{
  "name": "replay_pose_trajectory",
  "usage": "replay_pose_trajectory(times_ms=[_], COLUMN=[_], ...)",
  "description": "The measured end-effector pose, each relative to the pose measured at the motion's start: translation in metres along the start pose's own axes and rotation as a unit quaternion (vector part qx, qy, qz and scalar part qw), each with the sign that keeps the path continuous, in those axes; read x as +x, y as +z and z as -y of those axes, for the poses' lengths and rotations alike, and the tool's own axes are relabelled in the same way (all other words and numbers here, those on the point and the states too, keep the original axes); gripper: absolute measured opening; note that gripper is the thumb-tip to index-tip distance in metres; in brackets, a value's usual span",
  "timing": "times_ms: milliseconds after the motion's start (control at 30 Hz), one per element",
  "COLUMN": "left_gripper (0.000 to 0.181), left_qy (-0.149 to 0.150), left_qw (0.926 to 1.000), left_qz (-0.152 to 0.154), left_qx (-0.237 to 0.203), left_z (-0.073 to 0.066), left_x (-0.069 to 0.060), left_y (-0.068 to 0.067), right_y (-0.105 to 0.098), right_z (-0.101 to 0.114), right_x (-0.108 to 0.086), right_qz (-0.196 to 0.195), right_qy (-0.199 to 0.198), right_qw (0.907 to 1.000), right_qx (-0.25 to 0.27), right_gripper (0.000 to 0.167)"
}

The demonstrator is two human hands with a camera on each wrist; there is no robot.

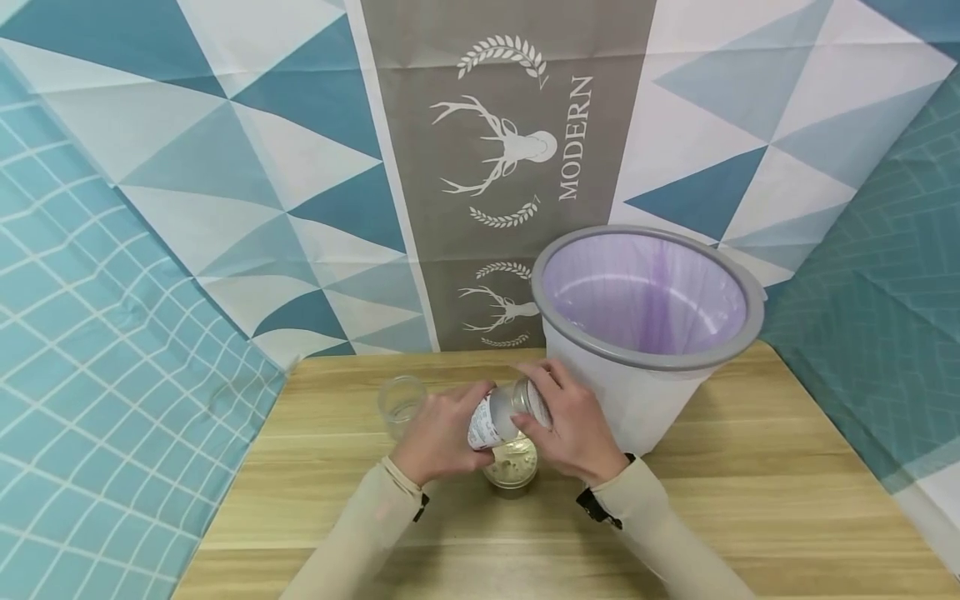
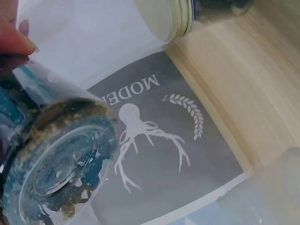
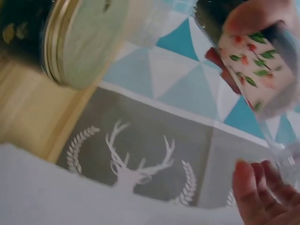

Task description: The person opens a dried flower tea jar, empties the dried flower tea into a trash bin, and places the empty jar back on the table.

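Perhaps a makeshift booth, patterned drapes [image 1: 480,200]

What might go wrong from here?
The left hand and right hand hold the labelled jar tilted; if a grip slips, it could strike the lidded jar below. The clear container sits close by the left hand, so a sideways move might knock it over.

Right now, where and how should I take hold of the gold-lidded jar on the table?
I'd clasp the gold-lidded jar around its round wall, below the lid, from the near side, which looks free: it stands upright, and the left hand, right hand and tilted container crowd it from above.
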State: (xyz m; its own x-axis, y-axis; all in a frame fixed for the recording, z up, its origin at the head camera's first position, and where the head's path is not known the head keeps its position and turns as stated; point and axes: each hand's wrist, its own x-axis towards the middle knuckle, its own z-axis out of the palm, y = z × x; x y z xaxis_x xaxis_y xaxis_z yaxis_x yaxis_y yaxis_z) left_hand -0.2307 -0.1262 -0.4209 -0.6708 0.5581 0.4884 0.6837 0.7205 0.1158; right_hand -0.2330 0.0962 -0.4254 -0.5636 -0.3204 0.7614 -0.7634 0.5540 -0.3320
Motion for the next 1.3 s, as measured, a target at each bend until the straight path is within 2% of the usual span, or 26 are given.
replay_pose_trajectory(times_ms=[100, 200, 333, 500, 633, 833, 933, 1067, 1167, 1300], left_gripper=[0.085, 0.085, 0.084, 0.085, 0.087, 0.085, 0.086, 0.088, 0.088, 0.086], left_qy=[-0.003, -0.004, -0.002, -0.011, -0.014, 0.000, 0.001, 0.001, 0.002, 0.002], left_qw=[1.0000, 1.0000, 1.0000, 0.9999, 0.9998, 1.0000, 1.0000, 0.9999, 0.9999, 1.0000], left_qz=[-0.001, -0.001, 0.000, 0.007, 0.008, 0.002, 0.004, 0.004, 0.002, 0.003], left_qx=[0.003, 0.006, 0.005, -0.006, -0.009, 0.002, 0.008, 0.011, 0.011, 0.008], left_z=[0.001, 0.002, 0.004, 0.005, 0.005, 0.003, 0.003, 0.004, 0.005, 0.006], left_x=[0.001, 0.001, 0.000, -0.001, -0.001, 0.000, 0.000, -0.001, -0.002, -0.002], left_y=[-0.001, -0.002, -0.002, -0.001, -0.001, 0.001, 0.002, 0.004, 0.005, 0.005], right_y=[-0.010, -0.019, -0.027, -0.035, -0.036, -0.036, -0.039, -0.043, -0.041, -0.036], right_z=[0.000, -0.001, -0.002, -0.002, 0.001, 0.006, 0.006, 0.006, 0.007, 0.007], right_x=[0.000, 0.002, 0.004, 0.004, 0.004, 0.004, 0.004, 0.004, 0.004, 0.006], right_qz=[0.020, 0.038, 0.085, 0.126, 0.127, 0.139, 0.150, 0.151, 0.146, 0.137], right_qy=[0.025, 0.028, 0.022, 0.009, 0.023, 0.066, 0.050, 0.021, 0.027, 0.039], right_qw=[0.9995, 0.9987, 0.9947, 0.9905, 0.9913, 0.9879, 0.9871, 0.9882, 0.9889, 0.9898], right_qx=[0.003, 0.020, 0.053, 0.056, 0.028, 0.021, 0.024, 0.011, 0.004, 0.008], right_gripper=[0.076, 0.063, 0.049, 0.066, 0.073, 0.061, 0.061, 0.075, 0.079, 0.070])
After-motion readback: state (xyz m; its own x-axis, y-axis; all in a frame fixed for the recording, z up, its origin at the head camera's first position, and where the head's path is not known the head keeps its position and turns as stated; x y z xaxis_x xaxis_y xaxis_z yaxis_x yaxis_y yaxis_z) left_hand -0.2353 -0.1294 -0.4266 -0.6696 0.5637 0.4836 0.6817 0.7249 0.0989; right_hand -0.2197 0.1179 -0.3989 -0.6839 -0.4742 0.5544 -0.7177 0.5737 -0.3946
